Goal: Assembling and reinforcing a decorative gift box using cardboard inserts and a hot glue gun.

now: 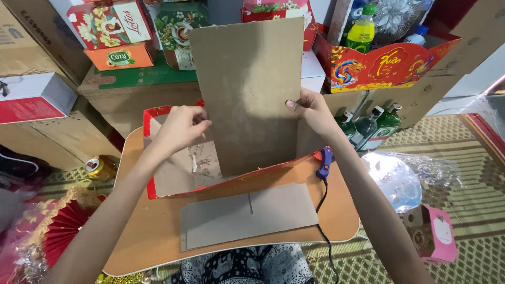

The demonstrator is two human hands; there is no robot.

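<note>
We were in the step of fitting a tall cardboard panel [247, 94] into the red tray [158, 152], which sat open on the small wooden table [147, 236]. The panel stood upright, with its lower edge down inside the tray, near the tray's middle and a little toward the right.

Our left hand [181, 126] was closed on the panel's left edge, fingers curled around it, just above the tray's back rim. Our right hand [310, 110] gripped the right edge at about the same height, with the thumb on the front face and the fingers behind. So both hands held the same panel, and neither was free.

A second, flat cardboard piece [247, 215] lay on the table in front of the tray, touching nothing we held. A blue glue gun [324, 163] lay on the table just to the right of the tray, with its black cord running toward us. Green bottles [368, 126] stood beyond it on the mat.

In our judgement the panel was not yet fixed, only being tried in its place. The next move called for keeping the panel straight with one hand, so that the other hand could let go and take the glue gun. The panel was tall and thin, so it could tilt easily if we held it by one edge only.
</note>
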